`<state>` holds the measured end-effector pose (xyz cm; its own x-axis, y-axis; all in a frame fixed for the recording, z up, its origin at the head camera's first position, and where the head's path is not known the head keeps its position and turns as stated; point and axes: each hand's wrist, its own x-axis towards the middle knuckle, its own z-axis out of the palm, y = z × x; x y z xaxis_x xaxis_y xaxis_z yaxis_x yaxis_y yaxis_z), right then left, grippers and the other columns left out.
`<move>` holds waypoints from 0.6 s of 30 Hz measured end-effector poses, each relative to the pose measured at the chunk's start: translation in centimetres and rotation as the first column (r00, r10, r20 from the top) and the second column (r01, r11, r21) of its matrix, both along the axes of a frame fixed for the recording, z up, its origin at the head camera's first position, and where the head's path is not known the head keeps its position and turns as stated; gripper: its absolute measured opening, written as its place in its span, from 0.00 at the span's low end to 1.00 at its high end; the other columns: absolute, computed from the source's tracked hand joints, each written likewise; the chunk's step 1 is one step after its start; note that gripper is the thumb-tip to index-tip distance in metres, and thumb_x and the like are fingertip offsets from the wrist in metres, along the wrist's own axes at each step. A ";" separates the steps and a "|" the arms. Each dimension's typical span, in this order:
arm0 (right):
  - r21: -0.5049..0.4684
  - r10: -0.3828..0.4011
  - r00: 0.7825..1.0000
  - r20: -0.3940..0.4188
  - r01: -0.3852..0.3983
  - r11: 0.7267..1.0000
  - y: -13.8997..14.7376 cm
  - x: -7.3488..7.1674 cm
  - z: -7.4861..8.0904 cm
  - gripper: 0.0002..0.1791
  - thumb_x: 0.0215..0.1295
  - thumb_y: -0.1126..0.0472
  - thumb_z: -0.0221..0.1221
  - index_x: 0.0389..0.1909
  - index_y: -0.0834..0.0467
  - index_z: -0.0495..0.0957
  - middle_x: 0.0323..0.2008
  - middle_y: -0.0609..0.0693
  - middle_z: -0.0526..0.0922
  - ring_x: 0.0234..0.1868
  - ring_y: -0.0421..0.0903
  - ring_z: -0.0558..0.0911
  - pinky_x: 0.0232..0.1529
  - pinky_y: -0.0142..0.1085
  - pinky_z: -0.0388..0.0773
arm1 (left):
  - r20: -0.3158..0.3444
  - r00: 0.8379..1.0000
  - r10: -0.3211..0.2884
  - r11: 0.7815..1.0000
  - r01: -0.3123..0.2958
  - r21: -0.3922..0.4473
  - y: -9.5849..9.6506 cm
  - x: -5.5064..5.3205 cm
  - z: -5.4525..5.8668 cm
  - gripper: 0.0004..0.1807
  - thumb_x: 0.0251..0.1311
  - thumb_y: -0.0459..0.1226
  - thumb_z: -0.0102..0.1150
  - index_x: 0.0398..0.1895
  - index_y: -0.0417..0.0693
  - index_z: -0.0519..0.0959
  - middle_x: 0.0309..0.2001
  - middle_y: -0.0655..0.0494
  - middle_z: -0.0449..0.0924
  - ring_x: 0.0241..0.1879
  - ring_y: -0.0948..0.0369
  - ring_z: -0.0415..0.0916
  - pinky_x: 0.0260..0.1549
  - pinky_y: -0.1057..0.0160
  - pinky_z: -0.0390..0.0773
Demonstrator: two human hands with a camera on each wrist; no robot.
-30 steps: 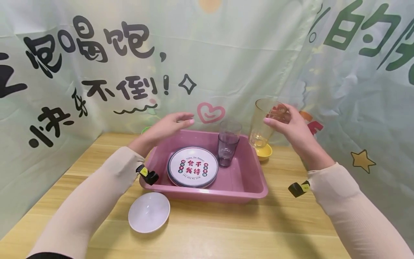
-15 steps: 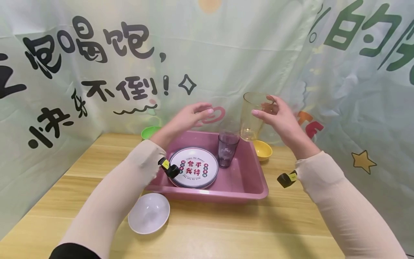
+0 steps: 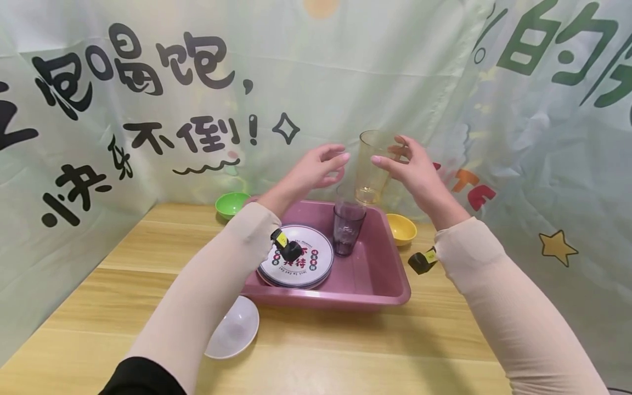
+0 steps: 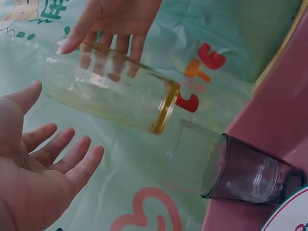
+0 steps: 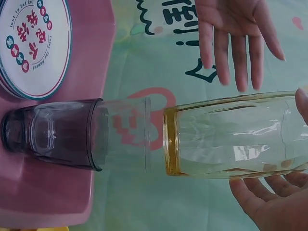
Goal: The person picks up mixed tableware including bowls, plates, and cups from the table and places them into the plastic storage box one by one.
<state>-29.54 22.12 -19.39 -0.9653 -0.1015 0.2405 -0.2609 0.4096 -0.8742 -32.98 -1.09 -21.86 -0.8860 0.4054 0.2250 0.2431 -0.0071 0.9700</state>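
My right hand (image 3: 412,173) holds a clear amber tumbler (image 3: 369,170) upright in the air between thumb and fingers. Just under its base, in the right wrist view, is the rim of a colourless clear cup (image 5: 126,130), nested in a smoky purple tumbler (image 3: 348,229). That pair stands inside a pink plastic tub (image 3: 336,298), beside a stack of white printed plates (image 3: 318,258). On the amber tumbler's other side is my left hand (image 3: 313,169), fingers spread and slightly bent, apart from the glass in both wrist views. My left sleeve and wrist camera overlap part of the plates.
A white bowl (image 3: 237,329) sits in front of the tub, partly hidden by my left sleeve. Behind the tub at left is a green bowl (image 3: 231,204); a yellow bowl (image 3: 402,229) is at its right side. Printed cloth (image 3: 419,71) hangs behind the wooden table (image 3: 345,351).
My right hand has carried the amber tumbler left and upward, from beside the tub's right edge to over the nested cups. My left hand has moved right and up toward it.
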 end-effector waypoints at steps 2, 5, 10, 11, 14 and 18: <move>-0.018 0.008 1.000 -0.004 -0.008 1.000 -0.2 -0.4 0.0 0.56 0.56 0.41 0.68 0.78 0.48 0.46 0.71 0.52 0.61 0.69 0.50 0.63 0.64 0.48 0.68 | 0.008 1.000 0.005 1.000 -0.005 0.006 0.4 -0.3 0.0 0.32 0.67 0.46 0.60 0.71 0.48 0.65 0.62 0.48 0.71 0.53 0.57 0.75 0.49 0.64 0.79; -0.035 0.011 1.000 -0.011 -0.011 0.999 -0.6 -0.9 0.0 0.56 0.56 0.42 0.69 0.77 0.49 0.46 0.71 0.53 0.62 0.69 0.50 0.64 0.63 0.48 0.68 | -0.002 1.000 0.016 1.000 -0.016 -0.001 0.9 -0.8 0.1 0.34 0.65 0.49 0.60 0.72 0.49 0.64 0.63 0.49 0.71 0.55 0.57 0.75 0.50 0.64 0.79; -0.032 0.008 1.000 -0.022 -0.009 0.999 -1.1 -1.8 -0.1 0.55 0.57 0.42 0.68 0.77 0.50 0.47 0.70 0.52 0.63 0.68 0.50 0.64 0.63 0.48 0.69 | -0.020 0.999 0.038 0.999 -0.038 -0.011 1.5 -1.6 0.1 0.37 0.64 0.54 0.60 0.73 0.55 0.62 0.66 0.54 0.68 0.59 0.57 0.72 0.52 0.63 0.78; -0.032 0.009 1.000 -0.024 -0.009 0.999 -1.2 -2.0 -0.1 0.54 0.57 0.42 0.68 0.77 0.50 0.47 0.70 0.52 0.63 0.68 0.50 0.64 0.63 0.48 0.69 | -0.021 0.999 0.048 0.999 -0.049 -0.016 1.7 -1.7 0.1 0.37 0.63 0.54 0.60 0.73 0.57 0.62 0.67 0.55 0.67 0.58 0.57 0.72 0.51 0.63 0.78; -0.038 0.013 1.000 -0.027 -0.014 0.999 -1.5 -2.6 -0.3 0.54 0.56 0.42 0.68 0.77 0.50 0.47 0.70 0.52 0.63 0.68 0.50 0.65 0.62 0.47 0.70 | -0.018 0.997 0.080 0.996 -0.081 -0.028 2.0 -2.3 0.1 0.38 0.62 0.56 0.61 0.73 0.59 0.63 0.68 0.56 0.67 0.51 0.57 0.75 0.50 0.61 0.79; -0.027 0.010 0.999 -0.035 -0.011 1.000 -1.7 -3.5 -0.8 0.55 0.56 0.41 0.68 0.77 0.49 0.47 0.70 0.53 0.63 0.69 0.50 0.65 0.62 0.47 0.70 | -0.008 0.996 0.094 0.995 -0.094 -0.011 2.4 -3.1 -0.2 0.39 0.61 0.54 0.63 0.73 0.58 0.62 0.69 0.53 0.65 0.54 0.52 0.75 0.55 0.56 0.77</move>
<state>-33.01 20.42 -20.15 -0.9551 -0.1047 0.2772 -0.2960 0.3830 -0.8750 -36.12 1.32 -22.08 -0.9186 0.3229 0.2277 0.2496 0.0275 0.9679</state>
